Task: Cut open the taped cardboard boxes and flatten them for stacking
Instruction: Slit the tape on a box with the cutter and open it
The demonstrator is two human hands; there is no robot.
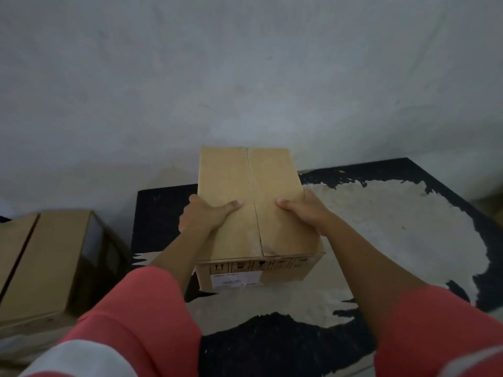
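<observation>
A closed brown cardboard box point(253, 186) is held over a black table with a worn pale patch. Its top flaps meet in a centre seam that runs away from me. The near side carries handling symbols and a white label. My left hand point(204, 216) grips the box's left edge, thumb lying on top. My right hand point(304, 210) grips the right edge the same way. The fingers of both hands are hidden down the sides.
The black table point(408, 219) with scuffed pale surface stretches right and toward me. A second closed cardboard box point(46, 262) sits at the left, below table level. A grey wall rises behind.
</observation>
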